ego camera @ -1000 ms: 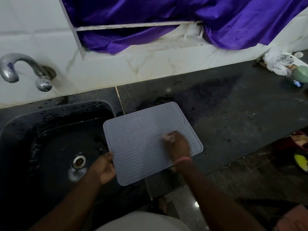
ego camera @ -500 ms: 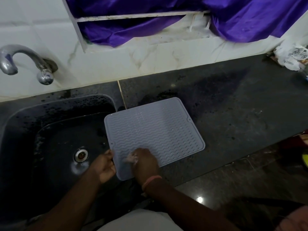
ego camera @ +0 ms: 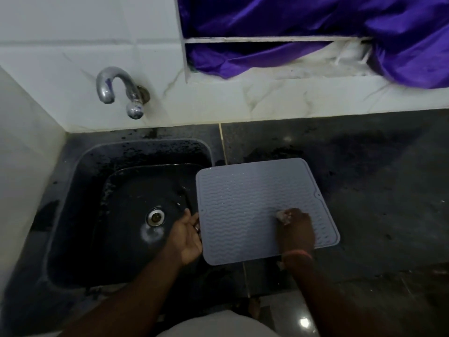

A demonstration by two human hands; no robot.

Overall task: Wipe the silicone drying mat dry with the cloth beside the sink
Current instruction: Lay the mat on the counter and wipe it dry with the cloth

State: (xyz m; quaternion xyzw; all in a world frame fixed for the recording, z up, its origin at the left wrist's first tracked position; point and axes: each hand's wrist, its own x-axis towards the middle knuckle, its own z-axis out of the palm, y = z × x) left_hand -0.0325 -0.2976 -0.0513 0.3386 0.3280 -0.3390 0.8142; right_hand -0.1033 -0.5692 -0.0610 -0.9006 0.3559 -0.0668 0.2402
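A grey mat with a wavy ribbed surface lies flat in the middle of the frame, on a dark worktop. Its left edge hangs over the rim of a dark sink, which fills the left half of the frame. A round metal drain sits in the bottom of the sink, just left of the mat.

The left hand is at the mat's left edge, lower centre of the frame, with its fingers curled round that edge and gripping it. The right hand rests on the lower right part of the mat, knuckles up, fingers bent over a small pale cloth that peeks out from under the fingertips and is pressed against the mat. A thin pinkish band circles the right wrist.

A curved metal tap sticks out of the white tiled wall in the upper left of the frame, above the sink. A purple curtain hangs across the upper right, draped over a white ledge. Dark wet patches and specks show on the worktop behind the mat and along the sink's rim.
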